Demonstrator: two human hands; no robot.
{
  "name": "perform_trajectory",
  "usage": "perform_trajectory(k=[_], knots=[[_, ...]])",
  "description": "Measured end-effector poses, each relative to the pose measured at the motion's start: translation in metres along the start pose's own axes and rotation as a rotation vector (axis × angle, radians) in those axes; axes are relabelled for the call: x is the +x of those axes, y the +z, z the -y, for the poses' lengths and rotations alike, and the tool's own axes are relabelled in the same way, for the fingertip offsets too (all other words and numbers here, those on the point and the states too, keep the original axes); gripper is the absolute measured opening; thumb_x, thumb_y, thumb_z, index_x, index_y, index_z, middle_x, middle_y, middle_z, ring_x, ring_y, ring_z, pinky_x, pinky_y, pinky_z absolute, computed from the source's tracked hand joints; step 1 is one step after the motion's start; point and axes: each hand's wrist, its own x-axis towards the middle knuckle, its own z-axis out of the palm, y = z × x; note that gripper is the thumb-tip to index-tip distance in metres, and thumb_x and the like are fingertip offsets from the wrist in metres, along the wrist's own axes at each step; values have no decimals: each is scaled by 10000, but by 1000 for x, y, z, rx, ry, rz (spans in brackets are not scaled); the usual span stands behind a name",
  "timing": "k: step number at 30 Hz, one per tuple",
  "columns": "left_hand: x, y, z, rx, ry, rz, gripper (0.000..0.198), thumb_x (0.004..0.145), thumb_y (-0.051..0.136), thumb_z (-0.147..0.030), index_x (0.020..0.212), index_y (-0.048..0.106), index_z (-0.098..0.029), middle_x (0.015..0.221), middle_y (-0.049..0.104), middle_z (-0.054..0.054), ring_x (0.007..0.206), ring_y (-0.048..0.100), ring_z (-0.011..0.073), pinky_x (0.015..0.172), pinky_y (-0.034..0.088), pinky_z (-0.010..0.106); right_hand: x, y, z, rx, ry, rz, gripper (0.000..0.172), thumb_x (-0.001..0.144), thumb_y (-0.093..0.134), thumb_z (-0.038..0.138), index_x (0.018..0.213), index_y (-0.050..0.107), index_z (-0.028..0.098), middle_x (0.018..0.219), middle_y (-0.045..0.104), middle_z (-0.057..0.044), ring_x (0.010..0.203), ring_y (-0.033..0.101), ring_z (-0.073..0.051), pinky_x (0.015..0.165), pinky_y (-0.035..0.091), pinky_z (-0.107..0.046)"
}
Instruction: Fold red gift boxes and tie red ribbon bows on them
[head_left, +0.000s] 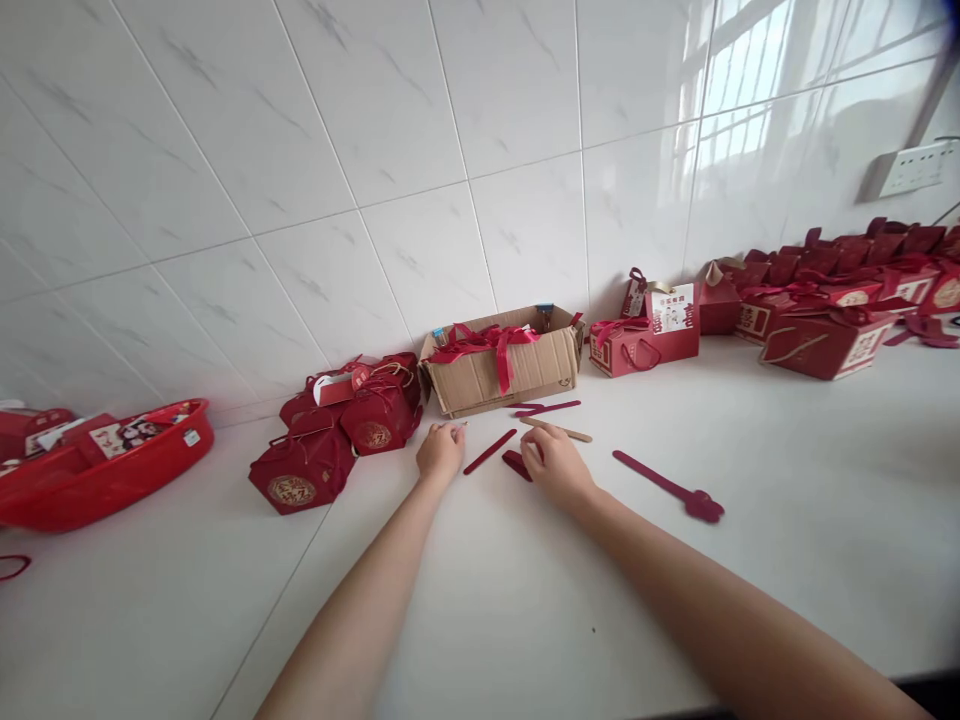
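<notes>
My left hand (441, 450) is closed in a pinch low over the white counter, just in front of the cardboard box; a tiny pale bit shows at its fingertips, too small to name. To its right, my right hand (555, 462) has its fingers curled down onto a folded dark red strip (516, 464), whose far part the hand hides. Between the hands lies a straight red strip (490, 452). Behind the right hand are a tan strip (574, 433) and dark red strips (559, 406). Farther right rests a dark red strip with a flower-shaped end (667, 485).
Red ribbons spill from the cardboard box (502, 385) against the tiled wall. Red gift boxes (304, 465) stand at left, with a red plastic basin (150, 470) beyond. More red boxes (825, 345) line the right side of the counter (495, 620).
</notes>
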Motion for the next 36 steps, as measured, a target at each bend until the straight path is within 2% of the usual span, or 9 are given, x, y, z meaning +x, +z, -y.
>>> perform_trajectory(k=[4,8,12,16,21,25,29,33,36], knots=[[20,6,3,27,126,-4,190,813,603,-360,918,695,-231,1018,681,72,953,625,252,815,473,364,3,6,-2,46,-47,-5,252,873,448,219,989,662,152,1180,606,-116,1157,491,-247,946,417,-357],[23,5,7,-16,257,-15,153,809,580,-309,797,710,-228,920,695,51,863,644,219,739,479,302,4,9,-6,105,-25,-32,291,877,419,216,1019,664,148,1173,604,-122,1150,495,-259,961,413,-385],[-9,1,3,-136,451,-2,243,895,436,-253,813,657,-196,899,664,44,861,630,163,775,487,264,2,7,-1,159,-72,-57,251,867,453,236,989,663,171,1103,626,-103,1090,526,-250,924,432,-378],[-52,-5,-5,-256,612,2,234,921,424,-355,879,600,-207,904,622,32,817,608,148,724,492,251,-7,3,14,160,-193,-11,192,888,481,289,866,650,201,892,651,-60,845,574,-205,796,459,-346],[-69,-12,-11,-152,844,-110,282,939,397,-363,823,599,-205,788,617,28,705,591,144,662,459,255,-14,0,21,175,-92,-46,224,886,488,287,700,575,198,728,621,-31,682,564,-159,630,457,-273],[-68,-9,-12,-153,843,-57,285,941,400,-357,806,600,-204,789,622,24,710,595,142,655,457,250,-14,-2,19,212,29,18,130,834,539,249,769,639,195,765,675,-20,667,594,-143,620,470,-251],[-70,-4,-12,-248,781,69,216,937,410,-300,852,586,-207,879,620,22,753,615,136,646,475,240,-14,-6,21,270,22,120,181,816,539,247,859,711,215,807,719,-16,678,611,-148,646,475,-256],[-74,-5,-13,-213,804,-23,197,933,425,-293,896,593,-197,890,623,30,786,617,151,668,471,255,-15,-8,22,262,90,84,229,803,559,345,829,727,191,761,714,-40,652,604,-165,615,464,-267],[-76,-9,-14,-175,849,-74,240,938,422,-329,864,606,-194,846,627,28,770,614,149,669,466,254,-15,-7,19,322,166,147,330,799,556,458,807,734,181,659,677,-36,612,594,-168,570,444,-264]])
